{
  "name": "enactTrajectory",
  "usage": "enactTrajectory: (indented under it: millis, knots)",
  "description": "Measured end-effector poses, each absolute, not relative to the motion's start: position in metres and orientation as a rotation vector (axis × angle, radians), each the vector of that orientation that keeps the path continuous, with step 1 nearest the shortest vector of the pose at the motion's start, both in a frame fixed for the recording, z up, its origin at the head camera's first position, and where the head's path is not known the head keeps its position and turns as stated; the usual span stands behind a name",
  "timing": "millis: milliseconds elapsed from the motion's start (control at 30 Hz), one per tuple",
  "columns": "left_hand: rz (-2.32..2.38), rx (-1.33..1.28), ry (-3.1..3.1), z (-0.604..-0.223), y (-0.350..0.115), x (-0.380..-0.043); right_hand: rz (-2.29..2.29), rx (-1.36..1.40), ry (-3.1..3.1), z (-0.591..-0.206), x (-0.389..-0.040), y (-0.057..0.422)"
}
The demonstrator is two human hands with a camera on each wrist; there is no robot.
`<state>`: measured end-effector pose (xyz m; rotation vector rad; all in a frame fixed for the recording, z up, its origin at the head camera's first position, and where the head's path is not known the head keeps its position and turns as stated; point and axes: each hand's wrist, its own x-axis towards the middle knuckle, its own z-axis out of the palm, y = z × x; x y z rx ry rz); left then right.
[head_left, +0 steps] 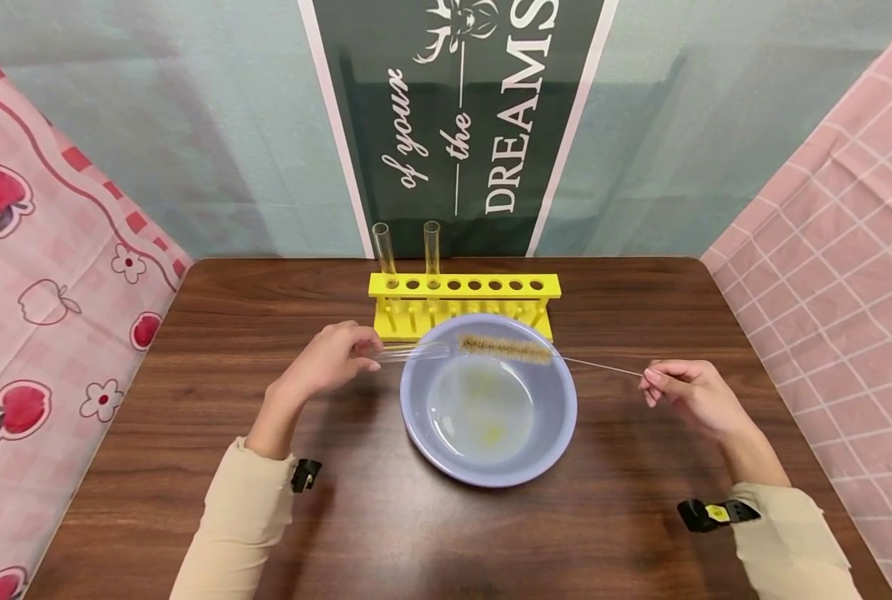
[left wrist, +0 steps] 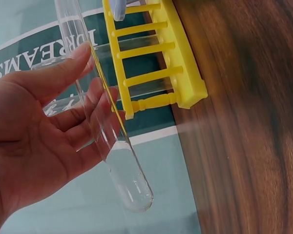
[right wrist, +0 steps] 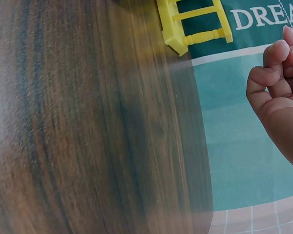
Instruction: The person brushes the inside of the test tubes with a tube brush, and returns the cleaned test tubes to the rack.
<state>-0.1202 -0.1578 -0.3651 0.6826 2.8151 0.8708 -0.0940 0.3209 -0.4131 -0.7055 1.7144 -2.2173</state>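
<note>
My left hand [head_left: 337, 357] pinches a clear glass test tube [left wrist: 122, 161] between thumb and fingers. In the head view the tube lies sideways, its far end over the rim of a lavender basin [head_left: 491, 477]. My right hand [head_left: 689, 393] pinches the thin twisted wire handle of a test tube brush [head_left: 504, 348]. The brush's tan bristles hang over the back part of the basin, close to the tube's far end but apart from it. Cloudy liquid with yellowish patches is in the basin. In the right wrist view, the right hand [right wrist: 281, 80] shows at the edge, fingers curled.
Behind the basin stands a yellow test tube rack [head_left: 464, 286] holding two upright glass tubes, one of them leaning [head_left: 384, 250]. All stand on a dark wood-grain table [head_left: 341, 517]. Fabric-hung walls close in the back and both sides.
</note>
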Motion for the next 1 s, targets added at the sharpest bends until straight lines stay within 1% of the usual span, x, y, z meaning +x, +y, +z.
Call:
enactTrajectory:
  millis: [333, 500, 633, 767, 1000]
  knots:
    - [0.882, 0.691, 2.797, -0.366, -0.151, -0.118, -2.137, -0.736, 1.803, -0.411, -0.097, 0.315]
    - [0.882, 0.745, 2.8, -0.367, -0.15, -0.116, -1.988, -0.754, 2.029, -0.405, -0.099, 0.317]
    - [0.906, 0.826, 2.804, -0.368, -0.149, -0.116, -1.824, -0.718, 2.235, -0.399, -0.099, 0.318]
    - [0.944, 0.858, 2.8, -0.371, -0.148, -0.117, -1.797, -0.688, 2.297, -0.397, -0.099, 0.318]
    - [0.968, 0.859, 2.821, -0.373, -0.149, -0.116, -1.724, -0.713, 2.441, -0.393, -0.101, 0.313]
